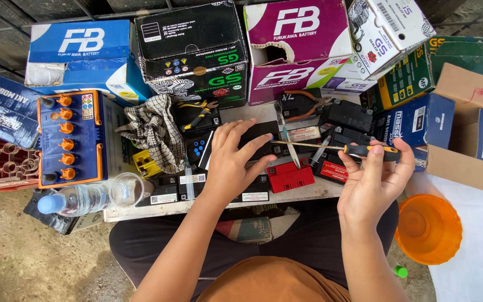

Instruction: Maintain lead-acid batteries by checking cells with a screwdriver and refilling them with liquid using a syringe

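From the head view I am seeing my left hand lying flat, fingers spread, pressing on a small black battery on the low table, my right hand closing around a black-and-orange screwdriver, its shaft pointing left over the battery, red cap lying just beside.

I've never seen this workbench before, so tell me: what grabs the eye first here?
At centre, the left hand presses on a black battery while the right hand holds a screwdriver over it. A magenta box stands behind, and an orange bucket sits at lower right.
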